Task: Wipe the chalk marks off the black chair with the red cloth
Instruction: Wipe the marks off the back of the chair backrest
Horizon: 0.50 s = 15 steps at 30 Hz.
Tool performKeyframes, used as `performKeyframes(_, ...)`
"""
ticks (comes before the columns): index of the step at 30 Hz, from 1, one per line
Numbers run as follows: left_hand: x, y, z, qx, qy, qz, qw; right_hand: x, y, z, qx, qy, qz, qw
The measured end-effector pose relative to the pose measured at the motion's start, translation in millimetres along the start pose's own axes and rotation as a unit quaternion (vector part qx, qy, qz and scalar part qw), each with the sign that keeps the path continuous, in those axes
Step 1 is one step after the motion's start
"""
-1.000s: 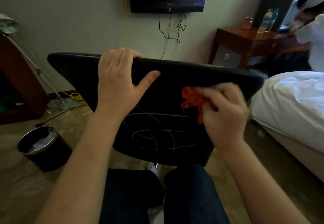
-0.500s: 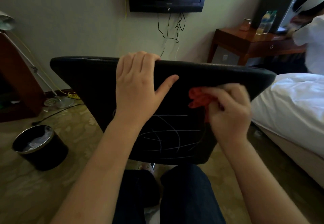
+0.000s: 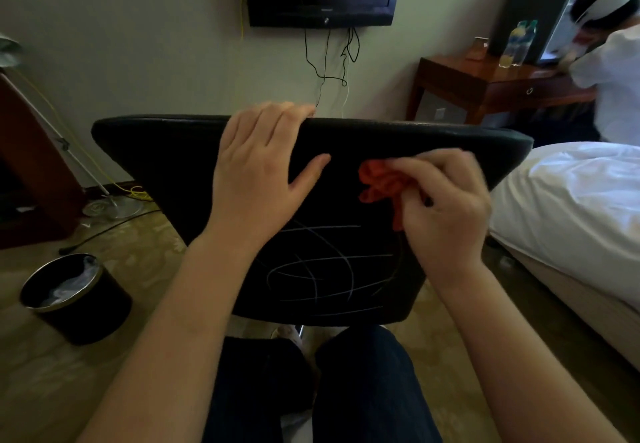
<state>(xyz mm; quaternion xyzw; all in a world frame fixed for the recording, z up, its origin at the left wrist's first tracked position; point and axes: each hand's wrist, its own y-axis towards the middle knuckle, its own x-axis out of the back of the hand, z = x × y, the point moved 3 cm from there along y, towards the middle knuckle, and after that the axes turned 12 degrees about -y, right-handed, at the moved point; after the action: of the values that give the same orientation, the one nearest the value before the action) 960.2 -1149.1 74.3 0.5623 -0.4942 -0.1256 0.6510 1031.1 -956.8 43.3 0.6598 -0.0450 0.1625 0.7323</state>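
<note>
The back of the black chair point(image 3: 166, 165) faces me, wide at the top and narrower below. White chalk marks point(image 3: 322, 269) loop and cross on its lower middle. My left hand point(image 3: 259, 172) grips the chair's top edge, fingers curled over it and thumb lying on the near face. My right hand point(image 3: 446, 207) holds the bunched red cloth point(image 3: 379, 183) against the upper right part of the chair back, above the marks. Most of the cloth is hidden inside my fingers.
A black waste bin point(image 3: 72, 297) stands on the carpet at lower left. A bed with white bedding point(image 3: 571, 207) lies close on the right. A wooden desk point(image 3: 485, 82) and a person in white point(image 3: 613, 79) are at the back right. A lamp stand point(image 3: 110, 205) stands left.
My left hand has slid rightward along the chair's top edge. My right hand with the cloth has stayed at the upper right of the chair back.
</note>
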Motion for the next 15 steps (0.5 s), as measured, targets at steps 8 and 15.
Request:
performKeyframes(8, 36.0, -12.2, 44.5, 0.076, 0.024, -0.003, 0.997, -56.0, -71.7, -19.5, -0.028, -0.041, 0.175, 0.983)
performKeyframes(15, 32.6, -18.0, 50.9, 0.087, 0.007, -0.031, 0.996, -1.6, 10.5, 21.2, 0.001, -0.003, -0.026, 1.000)
